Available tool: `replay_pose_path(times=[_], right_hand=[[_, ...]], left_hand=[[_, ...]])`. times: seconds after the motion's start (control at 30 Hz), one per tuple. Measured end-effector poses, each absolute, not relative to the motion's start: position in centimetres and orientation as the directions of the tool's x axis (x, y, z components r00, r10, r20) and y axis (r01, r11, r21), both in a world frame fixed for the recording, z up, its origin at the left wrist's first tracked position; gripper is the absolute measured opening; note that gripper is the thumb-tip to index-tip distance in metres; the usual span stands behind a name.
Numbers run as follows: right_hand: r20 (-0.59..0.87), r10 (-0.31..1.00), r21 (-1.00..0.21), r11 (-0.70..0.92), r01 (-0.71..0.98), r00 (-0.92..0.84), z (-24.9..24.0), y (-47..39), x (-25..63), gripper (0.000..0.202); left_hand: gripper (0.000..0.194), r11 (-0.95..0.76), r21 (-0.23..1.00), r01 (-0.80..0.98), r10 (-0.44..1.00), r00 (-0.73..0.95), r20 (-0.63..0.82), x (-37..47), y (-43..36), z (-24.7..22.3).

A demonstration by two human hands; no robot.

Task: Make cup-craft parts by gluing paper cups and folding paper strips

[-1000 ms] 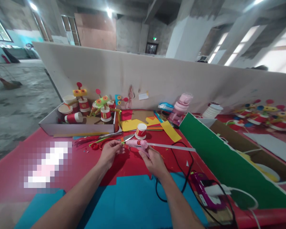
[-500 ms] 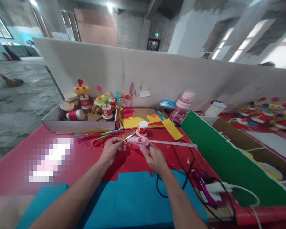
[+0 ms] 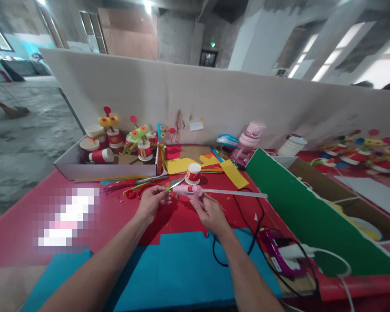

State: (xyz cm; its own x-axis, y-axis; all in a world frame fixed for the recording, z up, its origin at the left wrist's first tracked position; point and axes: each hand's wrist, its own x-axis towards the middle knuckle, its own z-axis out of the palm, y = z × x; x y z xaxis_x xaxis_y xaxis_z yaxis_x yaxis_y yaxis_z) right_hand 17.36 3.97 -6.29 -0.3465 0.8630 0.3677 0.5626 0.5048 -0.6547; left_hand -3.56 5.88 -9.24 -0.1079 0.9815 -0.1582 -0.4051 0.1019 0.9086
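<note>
1. You are working in uneven light: a ceiling lamp is glaring overhead, and whitish light is streaming through the openings at upper right.
2. Your left hand is casting a dark, soft-edged shadow on the red tabletop.
3. Dull shading is streaking the pale partition.
4. Wide-angle distortion is stretching the edges, and the figures at far right are blurring.
5. Coarse pixelation is masking a bright patch at left.
</note>
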Motion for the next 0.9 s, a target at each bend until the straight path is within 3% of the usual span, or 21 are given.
replay_pose_path(times=[0.9], right_hand=[[0.382,0.86,-0.681,0.509,0.527,-0.337,-6.35,4.14,17.44,0.03]], left_hand=[[0.026,0.103,0.913,-0.394,0.982,-0.108,-0.158,-3.56,5.87,-9.31]])
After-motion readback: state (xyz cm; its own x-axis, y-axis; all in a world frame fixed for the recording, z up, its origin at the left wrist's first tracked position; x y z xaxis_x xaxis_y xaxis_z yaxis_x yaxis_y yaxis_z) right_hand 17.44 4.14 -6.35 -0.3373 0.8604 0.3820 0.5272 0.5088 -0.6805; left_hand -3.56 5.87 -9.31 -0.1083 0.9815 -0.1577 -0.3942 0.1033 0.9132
